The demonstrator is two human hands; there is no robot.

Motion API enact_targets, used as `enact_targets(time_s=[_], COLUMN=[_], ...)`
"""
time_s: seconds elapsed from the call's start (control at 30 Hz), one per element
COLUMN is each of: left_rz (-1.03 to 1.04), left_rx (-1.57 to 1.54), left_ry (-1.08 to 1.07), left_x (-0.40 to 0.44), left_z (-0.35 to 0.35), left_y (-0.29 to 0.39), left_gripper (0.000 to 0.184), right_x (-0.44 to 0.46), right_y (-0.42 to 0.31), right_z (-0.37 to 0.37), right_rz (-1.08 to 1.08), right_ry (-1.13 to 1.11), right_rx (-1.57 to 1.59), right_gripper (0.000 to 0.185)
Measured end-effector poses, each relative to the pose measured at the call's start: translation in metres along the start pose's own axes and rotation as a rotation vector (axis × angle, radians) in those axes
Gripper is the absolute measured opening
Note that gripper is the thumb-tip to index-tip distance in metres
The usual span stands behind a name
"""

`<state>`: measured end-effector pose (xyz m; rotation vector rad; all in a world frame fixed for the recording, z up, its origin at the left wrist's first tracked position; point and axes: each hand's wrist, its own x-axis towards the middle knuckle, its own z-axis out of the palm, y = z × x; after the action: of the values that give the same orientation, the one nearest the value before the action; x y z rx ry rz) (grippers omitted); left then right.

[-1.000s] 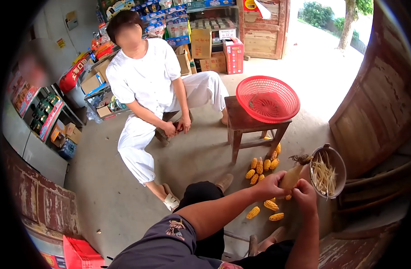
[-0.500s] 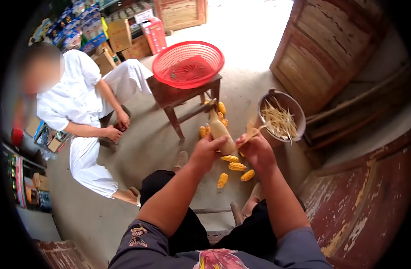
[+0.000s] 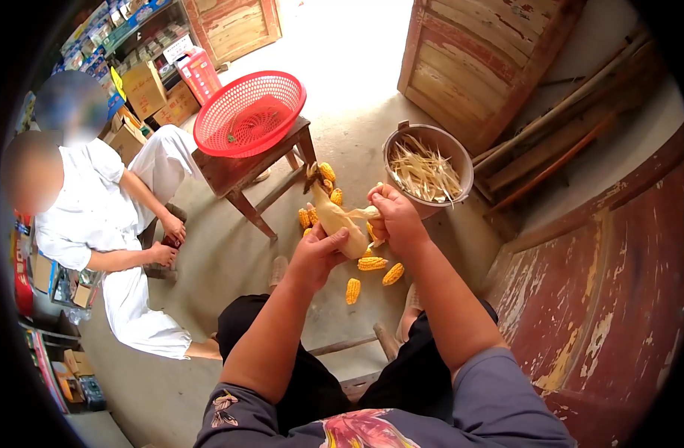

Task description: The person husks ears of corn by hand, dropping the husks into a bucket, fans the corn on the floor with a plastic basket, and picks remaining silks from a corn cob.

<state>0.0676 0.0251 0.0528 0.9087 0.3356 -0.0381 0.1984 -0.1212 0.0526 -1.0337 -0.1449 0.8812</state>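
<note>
1. Left hand [image 3: 327, 255] wraps the husk-covered corn [image 3: 351, 240], up above the floor; a loose grip could drop it among the bare cobs [image 3: 353, 291].
2. Right hand [image 3: 396, 218] pinches a strip of husk [image 3: 363, 213], stretched taut, it seems; an uneven tug could snap it short.
3. And here's the bucket [image 3: 448, 143], heaped with husks: a careless toss could spill over its rim.
</note>
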Motion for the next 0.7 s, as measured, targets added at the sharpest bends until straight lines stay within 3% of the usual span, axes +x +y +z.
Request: enact_targets(time_s=[0.07,0.17,0.2,0.27,0.3,0.33,0.4,0.53,0.7], left_rz=[-0.025,-0.037,-0.014,0.029,0.062,0.062,0.068,0.061,0.206], left_rx=[-0.081,-0.141,-0.113,-0.069,-0.029,-0.036,0.029,0.073,0.178], left_ry=[-0.058,-0.096,-0.084,-0.035,0.008,0.010,0.034,0.032,0.034], left_x=[0.004,-0.004,-0.008,-0.008,-0.009,-0.009,-0.011,-0.009,0.002], left_z=[-0.009,-0.014,-0.014,-0.016,-0.017,-0.015,-0.012,-0.014,-0.019], left_y=[-0.001,0.011,0.018,0.021,0.020,0.020,0.021,0.018,0.005], left_gripper=[0.042,0.040,0.038,0.039,0.039,0.039,0.045,0.051,0.050], right_x=[0.010,0.049,0.040,0.008,0.001,-0.007,-0.020,-0.016,-0.009], right_y=[0.003,0.028,0.019,-0.010,-0.006,-0.005,-0.004,0.009,0.015], right_z=[-0.006,-0.059,-0.056,-0.031,-0.019,-0.009,0.012,0.025,0.018], right_rz=[-0.048,-0.805,-0.809,-0.097,-0.036,0.008,0.055,-0.011,-0.102], right_ry=[0.064,0.426,0.425,0.008,-0.026,-0.149,-0.230,-0.129,-0.114], right_rx=[-0.133,-0.969,-0.965,0.037,0.089,0.006,-0.289,-0.392,-0.605], right_gripper=[0.007,0.014,0.014,0.020,0.030,0.038,0.036,0.030,0.024])
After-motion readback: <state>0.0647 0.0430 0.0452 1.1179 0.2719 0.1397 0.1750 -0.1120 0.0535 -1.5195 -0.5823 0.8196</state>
